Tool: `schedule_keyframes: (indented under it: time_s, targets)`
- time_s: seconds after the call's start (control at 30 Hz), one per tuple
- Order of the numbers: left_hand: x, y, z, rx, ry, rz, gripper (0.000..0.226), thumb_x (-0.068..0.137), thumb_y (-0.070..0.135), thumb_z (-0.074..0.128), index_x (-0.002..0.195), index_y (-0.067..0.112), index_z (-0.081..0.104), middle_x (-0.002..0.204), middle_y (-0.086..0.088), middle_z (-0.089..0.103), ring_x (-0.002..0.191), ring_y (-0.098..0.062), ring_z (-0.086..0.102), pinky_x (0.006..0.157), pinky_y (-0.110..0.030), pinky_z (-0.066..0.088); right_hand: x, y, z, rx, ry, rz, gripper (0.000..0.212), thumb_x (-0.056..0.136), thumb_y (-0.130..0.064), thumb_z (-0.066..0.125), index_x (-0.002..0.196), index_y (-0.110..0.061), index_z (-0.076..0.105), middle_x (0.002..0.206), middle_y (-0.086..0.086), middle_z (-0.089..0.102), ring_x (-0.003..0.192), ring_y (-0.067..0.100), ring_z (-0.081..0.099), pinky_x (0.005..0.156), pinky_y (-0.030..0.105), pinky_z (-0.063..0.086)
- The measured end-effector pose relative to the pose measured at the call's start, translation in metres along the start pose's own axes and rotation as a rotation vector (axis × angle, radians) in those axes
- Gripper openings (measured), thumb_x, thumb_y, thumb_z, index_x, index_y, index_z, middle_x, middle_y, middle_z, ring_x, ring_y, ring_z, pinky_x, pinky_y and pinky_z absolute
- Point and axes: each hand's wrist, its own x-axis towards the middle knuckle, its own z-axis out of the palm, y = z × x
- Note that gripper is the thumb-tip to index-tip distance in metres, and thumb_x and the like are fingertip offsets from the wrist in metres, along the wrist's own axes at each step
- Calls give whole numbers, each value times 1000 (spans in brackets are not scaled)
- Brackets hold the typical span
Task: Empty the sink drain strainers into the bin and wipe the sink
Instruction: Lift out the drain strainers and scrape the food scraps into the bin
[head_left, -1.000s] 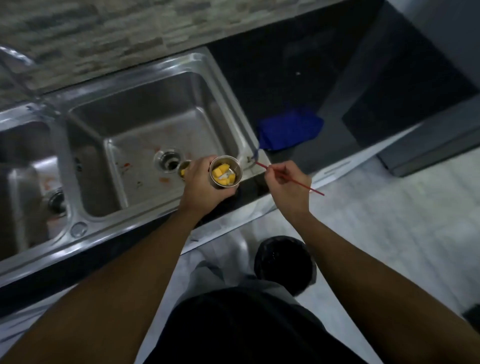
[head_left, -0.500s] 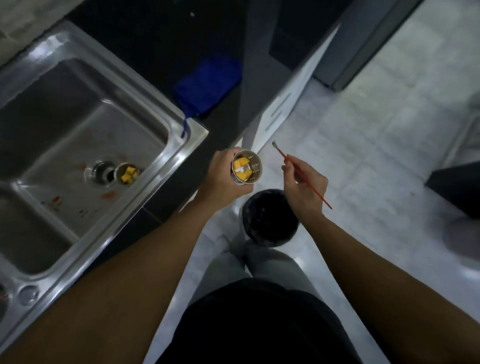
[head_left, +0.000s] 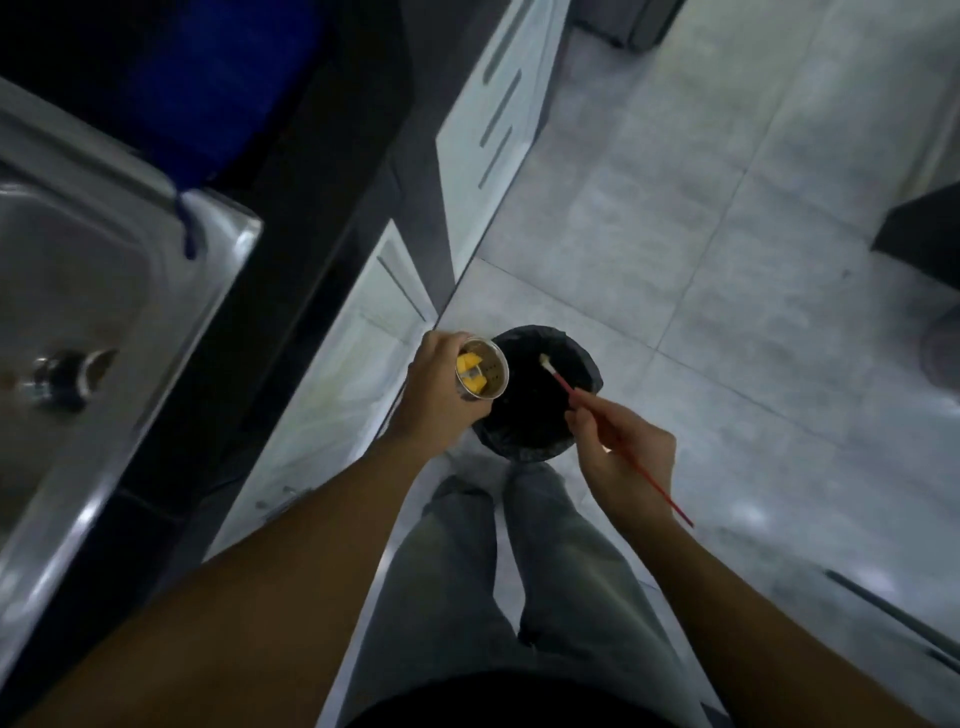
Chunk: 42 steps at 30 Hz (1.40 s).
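Fingers (head_left: 439, 345) of the left hand (head_left: 441, 387) are curled round a steel strainer basket (head_left: 483, 370), holding it mouth-up right at the near-left rim of the black-lined bin (head_left: 540, 434) on the floor. And it's loaded: yellow scraps (head_left: 470, 375) sit inside, nothing tipped out yet. Over on the other side, the right hand (head_left: 618, 449) pinches a thin red-handled brush (head_left: 558, 378) like a pen, its pale tip poised above the bin's mouth, just beside the basket but not touching it.

So, by my reckoning, we're early: this first strainer is at the bin but not emptied, and the wiping hasn't begun, since the blue cloth (head_left: 223, 88) lies on the dark counter with its loop draped over the sink (head_left: 119, 244) edge.

Hard to call the rest. The sink is blurred and cut off at the left; a dark drain (head_left: 65, 376) shows, but I can't tell whether a second strainer sits there. Inside, the bin is plain black, contents unreadable.
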Motion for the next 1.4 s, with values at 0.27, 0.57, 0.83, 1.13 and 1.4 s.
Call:
schedule_keyframes:
  time_s: [0.27, 0.57, 0.83, 1.13, 1.4]
  targets:
    - [39, -24, 69, 30, -135, -67, 87, 65, 16, 91, 141, 19, 47, 136, -1, 51, 125, -18, 50, 93, -23, 43, 17, 51, 9, 106, -167, 18, 22, 93, -8, 67, 111, -17, 78, 103, -4, 78, 92, 7, 75, 86, 36, 62]
    - [64, -40, 109, 84, -295, -44, 83, 67, 13, 88, 141, 15, 49, 138, -6, 52, 128, -24, 51, 104, -40, 50, 45, 92, 54, 129, -240, 25, 34, 96, -9, 64, 114, -37, 71, 93, -14, 76, 80, 10, 74, 77, 19, 60]
    - [82, -63, 133, 148, -346, -96, 86, 71, 13, 87, 146, 13, 44, 143, -8, 50, 133, -26, 47, 108, -42, 47, 54, 128, 79, 68, -190, 138, 28, 96, -11, 66, 109, -35, 73, 92, -20, 72, 82, 1, 71, 80, 12, 56]
    - [82, -76, 153, 179, -319, -167, 83, 75, 19, 87, 146, 12, 45, 143, -9, 53, 134, -27, 48, 110, -45, 46, 44, 138, 80, 85, -57, 167, 22, 95, -11, 65, 105, -25, 78, 89, -17, 74, 79, 1, 71, 75, 12, 57]
    - [76, -78, 157, 194, -315, -127, 80, 72, 19, 88, 142, 15, 49, 140, -6, 53, 132, -25, 47, 107, -44, 48, 31, 152, 96, 43, -156, 197, 22, 94, -12, 65, 104, -28, 77, 76, -24, 68, 70, 2, 68, 67, 9, 53]
